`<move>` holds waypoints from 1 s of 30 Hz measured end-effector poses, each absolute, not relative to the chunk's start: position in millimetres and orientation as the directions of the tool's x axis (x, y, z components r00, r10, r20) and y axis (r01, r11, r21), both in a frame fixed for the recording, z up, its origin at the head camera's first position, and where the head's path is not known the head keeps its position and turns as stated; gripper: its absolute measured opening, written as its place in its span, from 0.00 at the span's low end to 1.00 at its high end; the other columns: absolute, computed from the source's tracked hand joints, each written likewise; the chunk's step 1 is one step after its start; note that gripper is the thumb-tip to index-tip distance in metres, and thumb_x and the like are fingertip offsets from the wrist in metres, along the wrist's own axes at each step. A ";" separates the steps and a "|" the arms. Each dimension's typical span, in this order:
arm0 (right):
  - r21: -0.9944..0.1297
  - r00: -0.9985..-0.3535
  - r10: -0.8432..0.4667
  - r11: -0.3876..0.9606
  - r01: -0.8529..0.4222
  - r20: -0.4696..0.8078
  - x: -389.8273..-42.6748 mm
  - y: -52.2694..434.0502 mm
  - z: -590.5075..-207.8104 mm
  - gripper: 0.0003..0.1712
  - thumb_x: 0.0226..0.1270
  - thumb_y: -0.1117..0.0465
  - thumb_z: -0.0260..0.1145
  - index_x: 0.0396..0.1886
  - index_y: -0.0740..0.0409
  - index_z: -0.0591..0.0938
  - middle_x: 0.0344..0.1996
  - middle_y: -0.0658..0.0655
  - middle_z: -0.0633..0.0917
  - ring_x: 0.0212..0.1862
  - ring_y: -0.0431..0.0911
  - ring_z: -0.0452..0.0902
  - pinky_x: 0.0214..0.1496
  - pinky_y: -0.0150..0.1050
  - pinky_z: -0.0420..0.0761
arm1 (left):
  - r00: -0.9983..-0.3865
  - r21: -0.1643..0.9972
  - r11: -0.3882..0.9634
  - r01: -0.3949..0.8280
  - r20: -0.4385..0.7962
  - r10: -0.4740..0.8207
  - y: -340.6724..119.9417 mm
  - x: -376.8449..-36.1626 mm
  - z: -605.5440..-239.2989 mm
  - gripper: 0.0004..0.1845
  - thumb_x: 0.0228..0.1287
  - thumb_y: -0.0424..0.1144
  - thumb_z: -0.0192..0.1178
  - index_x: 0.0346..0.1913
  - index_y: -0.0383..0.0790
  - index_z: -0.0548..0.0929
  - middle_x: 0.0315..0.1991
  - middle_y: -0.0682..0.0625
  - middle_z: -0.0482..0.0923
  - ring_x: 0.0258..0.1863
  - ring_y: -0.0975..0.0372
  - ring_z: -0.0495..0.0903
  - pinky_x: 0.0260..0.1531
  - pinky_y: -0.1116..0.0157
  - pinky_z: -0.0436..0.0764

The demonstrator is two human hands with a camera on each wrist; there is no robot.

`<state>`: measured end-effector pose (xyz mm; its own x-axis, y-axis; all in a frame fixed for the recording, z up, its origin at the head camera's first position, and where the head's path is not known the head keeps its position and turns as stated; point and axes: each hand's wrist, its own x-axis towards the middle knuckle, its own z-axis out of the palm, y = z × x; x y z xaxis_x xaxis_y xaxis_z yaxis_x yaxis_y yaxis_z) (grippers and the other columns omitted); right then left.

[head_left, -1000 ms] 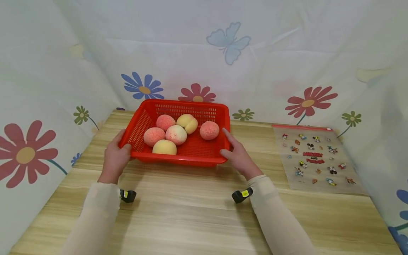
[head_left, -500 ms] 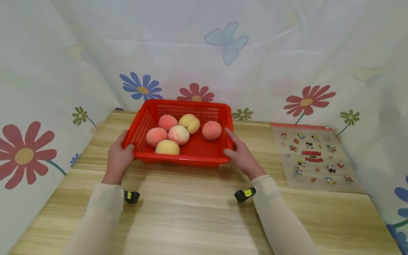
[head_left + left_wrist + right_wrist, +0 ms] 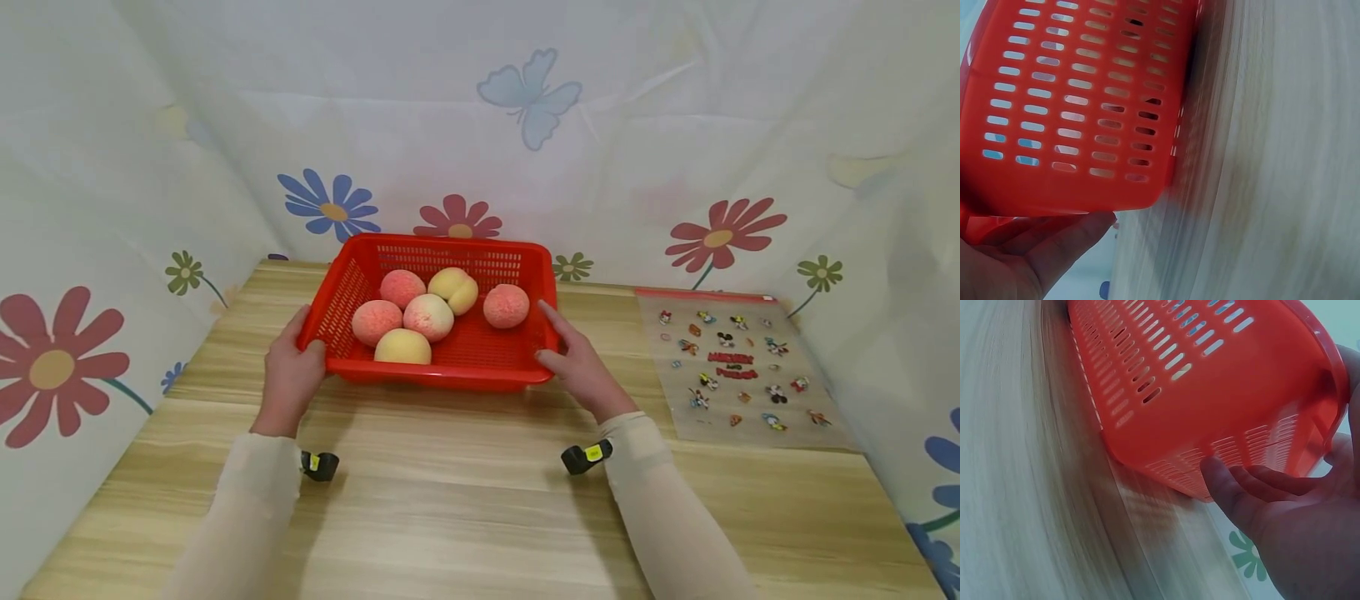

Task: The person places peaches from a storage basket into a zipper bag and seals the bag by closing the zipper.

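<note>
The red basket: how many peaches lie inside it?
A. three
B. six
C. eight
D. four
B: in the head view the red basket holds six peaches, five clustered toward its left side and one peach lying apart on the right.

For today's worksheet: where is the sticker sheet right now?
In the head view, the sticker sheet lies flat on the table's right side, right of the red basket.
</note>
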<state>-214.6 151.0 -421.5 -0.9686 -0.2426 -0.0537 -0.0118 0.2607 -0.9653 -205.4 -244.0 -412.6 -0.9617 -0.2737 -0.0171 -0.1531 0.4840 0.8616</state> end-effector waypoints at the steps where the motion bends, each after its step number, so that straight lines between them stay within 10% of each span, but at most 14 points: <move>1: -0.966 -0.968 -0.244 0.258 -0.011 -0.054 -215.0 152.0 -421.9 0.42 0.66 0.65 0.55 0.76 0.35 0.54 0.70 0.59 0.65 0.55 0.56 0.75 0.50 0.38 0.82 | -0.961 0.862 0.484 -0.151 -0.012 -0.277 -243.2 -206.0 -412.9 0.33 0.70 0.38 0.39 0.77 0.54 0.51 0.71 0.40 0.63 0.53 0.49 0.74 0.42 0.66 0.82; 30: -0.970 -0.973 -0.226 0.242 -0.005 -0.051 -213.2 175.3 -422.6 0.41 0.67 0.66 0.53 0.76 0.35 0.54 0.71 0.57 0.64 0.58 0.61 0.74 0.51 0.42 0.84 | -0.961 0.870 0.481 -0.104 0.037 -0.274 -217.3 -210.7 -417.7 0.33 0.69 0.37 0.41 0.77 0.50 0.54 0.69 0.39 0.66 0.52 0.45 0.78 0.47 0.48 0.82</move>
<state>-213.2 175.3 -422.6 -0.9728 -0.2261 -0.0509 -0.0055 0.2420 -0.9702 -210.7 -217.3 -417.7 -0.9610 -0.2740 0.0369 -0.1039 0.4814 0.8704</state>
